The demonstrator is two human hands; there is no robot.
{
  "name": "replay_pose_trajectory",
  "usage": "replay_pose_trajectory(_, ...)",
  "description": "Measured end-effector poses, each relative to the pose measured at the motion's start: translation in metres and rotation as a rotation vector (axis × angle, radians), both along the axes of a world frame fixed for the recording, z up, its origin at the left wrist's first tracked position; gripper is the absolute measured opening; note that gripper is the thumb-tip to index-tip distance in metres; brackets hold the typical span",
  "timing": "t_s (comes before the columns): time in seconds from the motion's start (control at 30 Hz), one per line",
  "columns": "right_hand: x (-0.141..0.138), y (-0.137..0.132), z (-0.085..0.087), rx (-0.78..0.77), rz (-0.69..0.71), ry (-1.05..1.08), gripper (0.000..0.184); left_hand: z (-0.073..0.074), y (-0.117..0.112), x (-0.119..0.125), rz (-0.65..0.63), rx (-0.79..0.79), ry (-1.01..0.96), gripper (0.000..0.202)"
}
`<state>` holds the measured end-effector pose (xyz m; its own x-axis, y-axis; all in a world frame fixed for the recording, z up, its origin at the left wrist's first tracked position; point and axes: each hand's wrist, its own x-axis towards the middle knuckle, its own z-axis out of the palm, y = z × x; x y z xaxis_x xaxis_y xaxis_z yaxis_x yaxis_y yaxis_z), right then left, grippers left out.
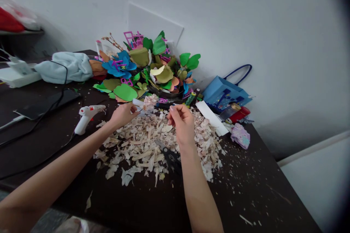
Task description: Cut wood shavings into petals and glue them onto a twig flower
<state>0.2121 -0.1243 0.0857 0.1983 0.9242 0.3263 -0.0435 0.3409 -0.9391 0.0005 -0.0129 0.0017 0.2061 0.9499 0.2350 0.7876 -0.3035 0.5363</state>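
While the left hand (123,115) pinched a pale flower cluster (150,102) above scraps (136,145) strewn over a dark table (254,185), the right hand (184,123) curled nearby, its hold impossible to tell, a whitish wall (246,25) behind

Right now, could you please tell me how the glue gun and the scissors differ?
The glue gun is white with red details; the scissors have black handles. The glue gun rests on the dark table; the scissors lie among pale scraps. Neither is held.
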Motion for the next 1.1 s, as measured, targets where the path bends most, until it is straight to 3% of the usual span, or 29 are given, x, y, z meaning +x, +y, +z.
replay_pose_trajectory(0.23, -0.003, 0.003, -0.004, -0.025, 0.025, -0.022, 0.024, 0.024, -0.033, -0.002, -0.007, 0.139, -0.129, 0.021)
replay_pose_trajectory(0.43, -0.009, 0.004, -0.020, -0.167, 0.201, -0.140, 0.029, 0.041, -0.069, 0.023, -0.267, 0.066, -0.409, 0.028)
replay_pose_trajectory(0.53, -0.008, -0.004, -0.033, -0.252, 0.307, -0.191, 0.037, 0.044, -0.081, 0.035, -0.440, 0.024, -0.407, 0.028)
replay_pose_trajectory(0.7, 0.001, -0.029, -0.049, -0.336, 0.368, -0.098, 0.039, 0.032, -0.089, 0.044, -0.498, 0.132, -0.324, 0.014)
replay_pose_trajectory(0.8, 0.006, -0.046, -0.055, -0.416, 0.359, -0.026, 0.038, 0.020, -0.093, 0.046, -0.547, 0.202, -0.238, 0.020)
replay_pose_trajectory(1.0, 0.007, -0.063, -0.073, -0.485, 0.350, 0.077, 0.037, 0.007, -0.103, 0.050, -0.620, 0.578, 0.134, 0.034)
replay_pose_trajectory(1.1, 0.006, -0.064, -0.080, -0.492, 0.352, 0.080, 0.039, 0.003, -0.104, 0.049, -0.618, 0.573, 0.150, 0.036)
